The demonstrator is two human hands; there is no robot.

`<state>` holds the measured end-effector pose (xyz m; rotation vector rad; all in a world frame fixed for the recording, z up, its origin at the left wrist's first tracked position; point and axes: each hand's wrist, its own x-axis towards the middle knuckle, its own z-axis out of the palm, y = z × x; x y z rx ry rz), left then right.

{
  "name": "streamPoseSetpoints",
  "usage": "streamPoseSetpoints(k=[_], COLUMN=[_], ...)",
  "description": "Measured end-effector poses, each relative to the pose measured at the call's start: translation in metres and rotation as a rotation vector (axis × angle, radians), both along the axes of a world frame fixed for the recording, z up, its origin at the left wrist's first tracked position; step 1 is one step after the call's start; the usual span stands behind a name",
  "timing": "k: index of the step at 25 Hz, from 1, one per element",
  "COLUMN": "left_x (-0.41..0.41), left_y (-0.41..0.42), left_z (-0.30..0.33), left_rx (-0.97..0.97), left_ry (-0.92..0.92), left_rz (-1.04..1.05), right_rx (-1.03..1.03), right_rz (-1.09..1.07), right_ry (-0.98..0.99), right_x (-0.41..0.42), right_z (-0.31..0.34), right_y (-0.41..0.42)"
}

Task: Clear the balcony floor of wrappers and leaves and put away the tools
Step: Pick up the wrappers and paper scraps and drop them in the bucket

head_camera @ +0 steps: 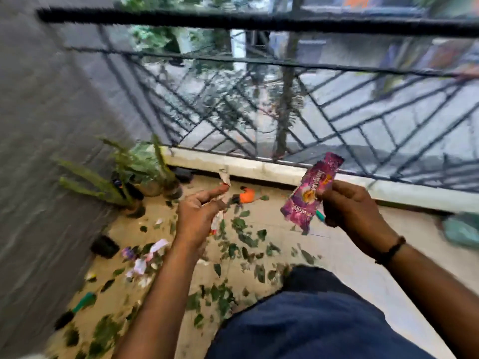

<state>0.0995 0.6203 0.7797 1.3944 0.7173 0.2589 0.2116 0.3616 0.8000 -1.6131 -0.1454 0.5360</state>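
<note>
The right hand (355,211) pinches a purple wrapper (309,195) between thumb and fingertips, the wrapper standing up and tilted toward the railing (259,24). A thin teal thing (320,217) pokes out below those fingers; I can't tell what it is. A dark band (391,251) sits on that wrist.

The left hand (198,218) is curled round a bunch of pale wrappers (217,221), a white scrap (225,176) sticking up past its fingertips. Both hands are held up over the floor, well apart from each other.

Below them the tan floor (285,221) is strewn with green leaves (239,224), thickest between the hands and the person's knee (311,320) in dark blue cloth. More wrappers (145,257), white and purple, lie in a heap to the left near the grey wall (39,151). An orange thing (246,196) lies by the white kerb (259,165), blurred. Potted plants (134,174) stand in the corner. A small black pot (105,246) sits near the wall, and a green tool (84,301) lies closer in. The whole view is smeared with motion.
</note>
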Motion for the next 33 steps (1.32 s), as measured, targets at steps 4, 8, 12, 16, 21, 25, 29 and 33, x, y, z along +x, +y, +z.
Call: streamPoseSetpoints(k=[4,8,12,16,21,25,29,33], left_x=[0.068,0.115,0.146,0.164,0.184,0.197,0.188,0.183], left_y=[-0.111,-0.256,-0.391,-0.503,-0.613,-0.705,-0.798,-0.883], left_z=[0.013,-0.002,-0.012,-0.008,-0.007,-0.019,-0.035,-0.054], left_rx=[-0.021,0.081,0.072,0.054,0.055,0.043,0.105,0.101], left_ry=[-0.031,0.089,0.224,0.24,0.294,0.342,0.424,0.557], left_rz=[-0.313,-0.675,-0.946,-1.163,-1.391,-1.541,-1.76,-1.88], right_rx=[0.132,0.244,0.184,0.299,0.475,0.55,0.591,0.442], right_rz=[-0.363,-0.652,-0.792,-1.05,-1.266,-1.4,-1.629,-1.84], right_ry=[0.118,0.32,0.369,0.356,0.306,0.305,0.291,0.314], right_x=[0.008,-0.01,-0.043,-0.07,-0.082,-0.1,-0.117,-0.134], right_z=[-0.007,-0.035,-0.059,-0.062,-0.065,-0.064,-0.067,-0.079], right_y=[-0.112,-0.225,-0.334,-0.427,-0.49,-0.537,-0.59,-0.639])
